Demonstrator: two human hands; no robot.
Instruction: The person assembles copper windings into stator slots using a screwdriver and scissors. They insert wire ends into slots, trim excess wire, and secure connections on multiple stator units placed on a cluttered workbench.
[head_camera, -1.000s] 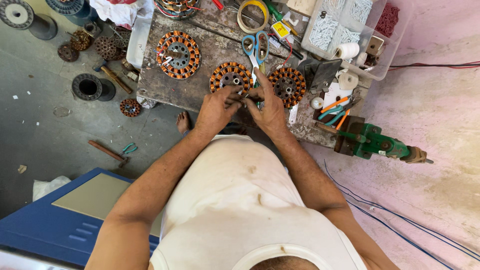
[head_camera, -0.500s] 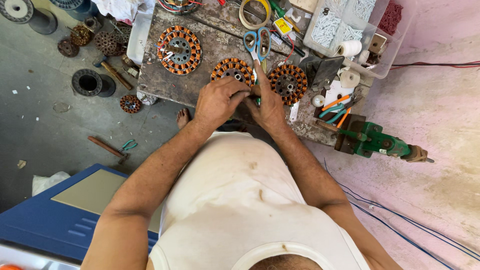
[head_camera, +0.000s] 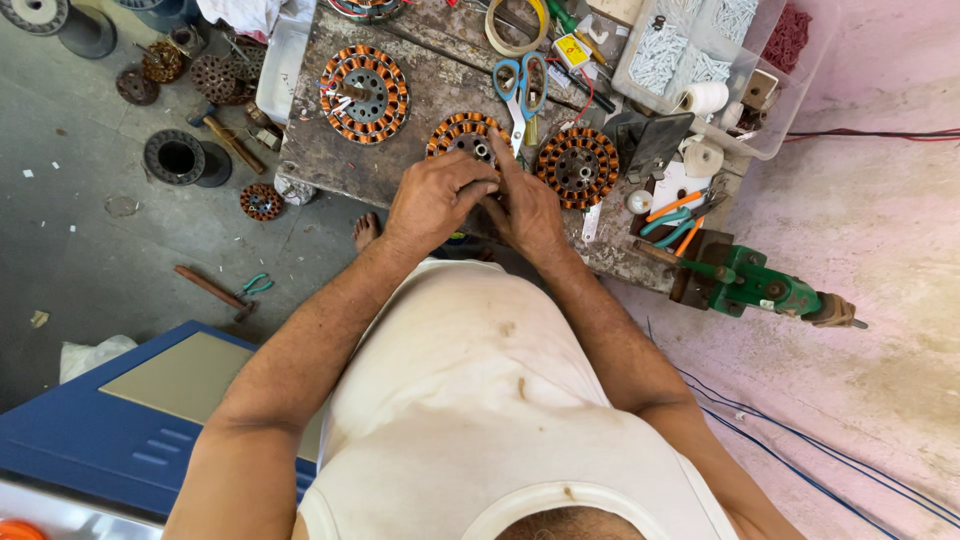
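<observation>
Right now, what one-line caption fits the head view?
Both hands, left hand and right hand, work on a round copper-wound stator atop a worn grey workbench, blue-handled scissors beside.

A single head-worn camera looks steeply down from above the person (no second view), fairly near, with the surface (head_camera: 400, 170) at 12 o'clock and the floor (head_camera: 90, 250) at 9 o'clock.

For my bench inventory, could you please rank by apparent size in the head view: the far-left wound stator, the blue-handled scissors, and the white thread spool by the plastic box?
1. Far-left wound stator, clearly the widest.
2. Blue-handled scissors, long but narrow.
3. White thread spool, smallest.
All lie on the workbench at a similar distance, so the order seems safe.
</observation>
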